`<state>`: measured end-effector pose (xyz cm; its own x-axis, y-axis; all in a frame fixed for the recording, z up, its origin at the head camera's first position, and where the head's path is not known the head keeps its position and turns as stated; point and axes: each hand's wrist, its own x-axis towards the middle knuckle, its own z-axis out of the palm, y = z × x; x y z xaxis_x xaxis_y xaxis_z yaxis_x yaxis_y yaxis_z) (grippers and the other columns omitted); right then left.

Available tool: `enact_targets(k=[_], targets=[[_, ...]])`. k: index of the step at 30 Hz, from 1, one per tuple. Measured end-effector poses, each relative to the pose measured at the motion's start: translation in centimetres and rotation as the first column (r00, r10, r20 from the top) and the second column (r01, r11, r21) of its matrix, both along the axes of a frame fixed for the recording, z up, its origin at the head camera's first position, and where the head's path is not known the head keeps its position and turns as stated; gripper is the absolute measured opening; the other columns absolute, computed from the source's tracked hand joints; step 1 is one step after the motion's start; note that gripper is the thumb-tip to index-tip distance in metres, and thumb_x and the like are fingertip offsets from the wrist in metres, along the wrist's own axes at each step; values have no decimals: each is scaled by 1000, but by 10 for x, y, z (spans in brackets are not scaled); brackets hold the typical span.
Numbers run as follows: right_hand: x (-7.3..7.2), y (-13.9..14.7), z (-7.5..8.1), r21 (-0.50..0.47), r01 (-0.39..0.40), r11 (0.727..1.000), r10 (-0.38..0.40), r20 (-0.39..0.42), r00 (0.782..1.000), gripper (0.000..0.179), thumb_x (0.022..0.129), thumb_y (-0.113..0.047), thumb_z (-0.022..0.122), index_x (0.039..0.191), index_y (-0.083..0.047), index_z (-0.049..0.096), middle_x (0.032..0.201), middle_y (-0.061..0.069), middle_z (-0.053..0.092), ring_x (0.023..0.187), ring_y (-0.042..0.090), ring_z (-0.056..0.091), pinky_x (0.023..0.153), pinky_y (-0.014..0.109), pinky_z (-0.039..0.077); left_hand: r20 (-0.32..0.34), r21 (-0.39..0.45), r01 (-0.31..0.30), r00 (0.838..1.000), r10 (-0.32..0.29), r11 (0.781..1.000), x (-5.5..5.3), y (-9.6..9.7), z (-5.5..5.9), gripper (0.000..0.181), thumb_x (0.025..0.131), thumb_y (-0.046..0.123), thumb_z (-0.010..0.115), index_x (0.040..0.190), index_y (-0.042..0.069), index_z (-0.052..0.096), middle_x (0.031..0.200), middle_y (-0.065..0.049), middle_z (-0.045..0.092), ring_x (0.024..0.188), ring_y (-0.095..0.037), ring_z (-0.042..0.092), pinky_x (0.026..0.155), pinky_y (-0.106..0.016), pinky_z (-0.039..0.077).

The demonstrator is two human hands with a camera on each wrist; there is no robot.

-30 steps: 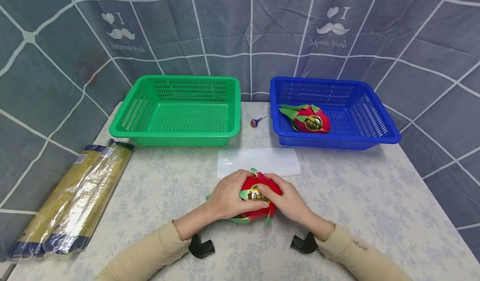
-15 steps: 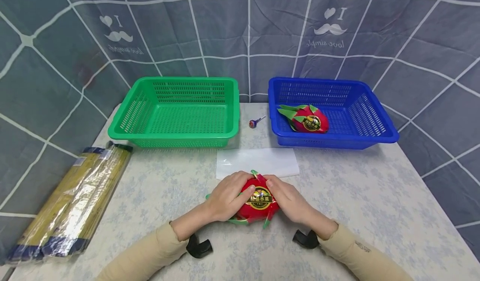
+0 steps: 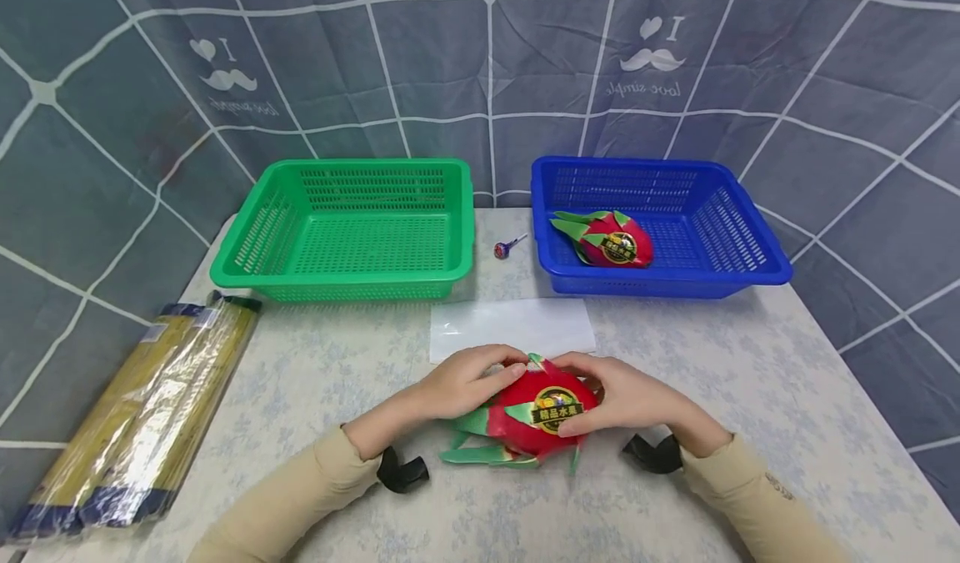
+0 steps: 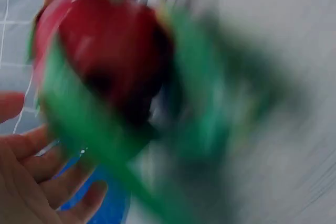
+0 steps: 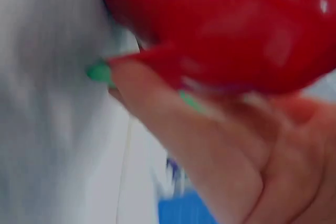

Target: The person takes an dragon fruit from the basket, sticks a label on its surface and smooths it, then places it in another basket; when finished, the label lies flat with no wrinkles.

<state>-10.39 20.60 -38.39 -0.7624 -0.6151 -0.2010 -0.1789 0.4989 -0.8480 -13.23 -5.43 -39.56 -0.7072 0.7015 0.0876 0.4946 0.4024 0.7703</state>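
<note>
A red dragon fruit (image 3: 525,392) with green scales and a round black-and-gold sticker is between the two hands at the middle of the table. My right hand (image 3: 626,392) grips its right end, thumb across the front and fingers behind; the right wrist view shows these fingers (image 5: 173,114) curled against the red skin. My left hand (image 3: 468,384) is at the fruit's upper left. In the left wrist view its fingers (image 4: 58,174) are spread and loose beside the blurred fruit (image 4: 105,40). Any contact there is hard to make out.
A green basket (image 3: 341,281) stands at the back left. The blue basket (image 3: 667,283) at the back right holds another dragon fruit (image 3: 618,242). Between them lies a lollipop (image 3: 504,249). A white sheet (image 3: 510,325) is behind the hands; long yellow packages (image 3: 142,413) lie left.
The right hand and the dragon fruit have moved to the right, exposing more of its green scales on the left. The left hand has loosened, and its thumb has left the sticker.
</note>
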Motion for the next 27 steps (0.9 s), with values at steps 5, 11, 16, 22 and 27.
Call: enact_targets(k=[5,11,16,22,27], targets=[[-19,55,10,-128,-129,983,138,68,988,64,81,-12,74,137,-4,43,122,7,55,102,17,57,81,31,51,103,136,0,995,-14,991,-32,1,12,32,99,22,47,122,2,57,118,-10,61,104,-16,58,89,-34,46],[-42,131,38,-594,-173,786,189,-36,981,59,89,3,59,142,-14,42,130,0,54,110,12,56,84,27,50,253,332,-131,966,46,934,-60,18,11,35,98,13,47,129,-2,47,120,-23,56,100,-30,60,80,-34,50],[-58,162,60,-786,106,609,-219,-38,975,48,90,10,52,135,-4,47,122,7,57,104,15,59,81,24,51,234,399,-241,960,156,885,-74,42,5,38,96,13,53,132,3,46,119,-23,57,98,-39,60,75,-31,52],[-83,172,66,-389,686,615,-777,-154,610,55,88,-16,67,139,-16,45,114,-8,53,96,3,50,71,7,45,214,377,-320,943,255,869,-86,66,3,36,96,21,56,129,8,54,115,-13,60,92,-36,62,68,-28,51],[-106,177,51,-81,821,566,-793,-326,515,83,82,-47,68,147,-10,30,132,8,46,109,17,45,81,14,44,172,344,-388,921,349,855,-91,76,0,33,93,25,61,123,10,62,108,-6,63,88,-21,63,67,-24,50]])
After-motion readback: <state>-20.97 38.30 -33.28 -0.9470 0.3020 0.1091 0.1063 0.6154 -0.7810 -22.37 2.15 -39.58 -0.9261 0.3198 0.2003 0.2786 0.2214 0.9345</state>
